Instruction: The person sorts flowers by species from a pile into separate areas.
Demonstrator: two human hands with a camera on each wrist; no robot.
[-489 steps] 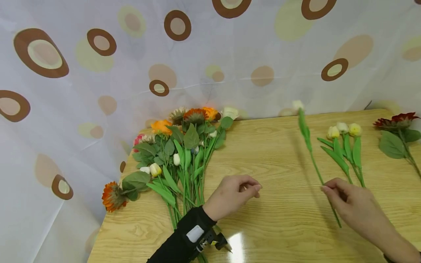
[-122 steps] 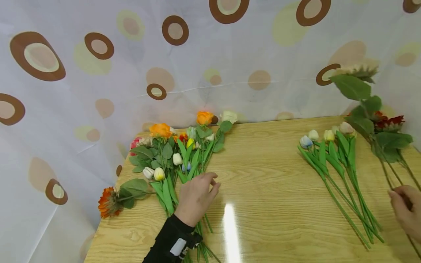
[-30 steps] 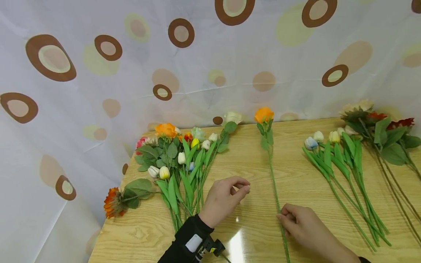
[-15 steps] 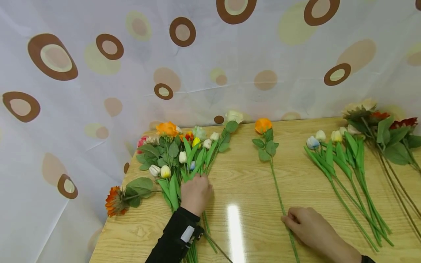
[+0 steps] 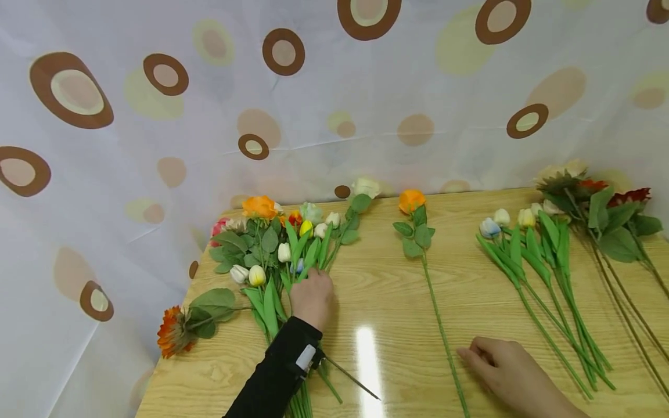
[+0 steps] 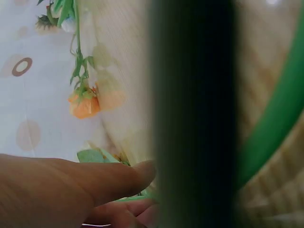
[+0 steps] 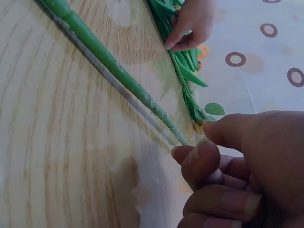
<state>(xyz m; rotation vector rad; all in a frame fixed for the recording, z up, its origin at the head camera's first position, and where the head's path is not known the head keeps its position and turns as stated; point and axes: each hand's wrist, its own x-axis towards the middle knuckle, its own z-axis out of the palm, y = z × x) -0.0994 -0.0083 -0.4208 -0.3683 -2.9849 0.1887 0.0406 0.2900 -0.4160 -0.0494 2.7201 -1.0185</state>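
My left hand [image 5: 313,297] reaches into the pile of artificial flowers on the left, its thumb and fingers pinching at a green flower stem; the bloom of that stem cannot be told. In the left wrist view the thumb [image 6: 114,178] lies above the bent fingers, with green between them. White tulips [image 5: 284,252], a yellow tulip [image 5: 256,275] and a blue tulip surround it. My right hand [image 5: 504,368] rests loosely curled and holds nothing, just right of a single orange rose [image 5: 412,201] lying on the table. Its thumb and fingertips are apart beside the rose's stem [image 7: 118,71].
Several tulips [image 5: 525,218] lie grouped on the right of the wooden table [image 5: 397,348]. Beyond them are large cream [image 5: 561,171] and dark red flowers [image 5: 629,196]. An orange flower [image 5: 172,331] sticks out over the left edge. A patterned cloth [image 5: 334,87] hangs behind.
My right hand has laid the orange rose down in the middle and let go of its stem, drawing slightly right. My left hand has moved left into the flower pile.
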